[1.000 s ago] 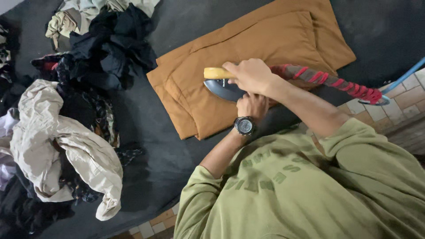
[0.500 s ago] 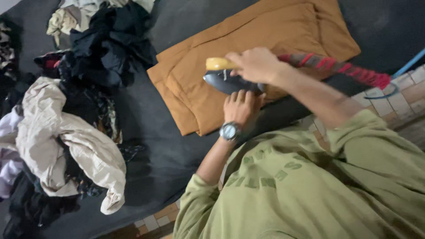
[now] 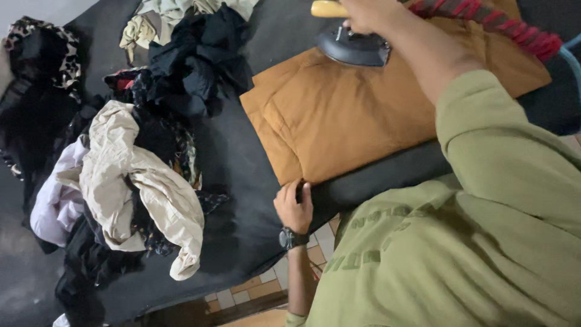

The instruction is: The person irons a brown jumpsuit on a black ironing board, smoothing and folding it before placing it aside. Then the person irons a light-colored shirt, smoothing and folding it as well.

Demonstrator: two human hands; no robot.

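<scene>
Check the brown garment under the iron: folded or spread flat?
Folded: the brown garment shows stacked layered edges along its left side, beneath the iron.

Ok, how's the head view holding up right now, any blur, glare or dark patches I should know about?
Head view: light is soft and dim, no glare; the iron and right hand are cut by the top edge; the brown garment is fairly sharp; the black clothes and dark cloth-covered surface merge into shadow, losing detail; the left hand at the garment's edge is clear.
</scene>
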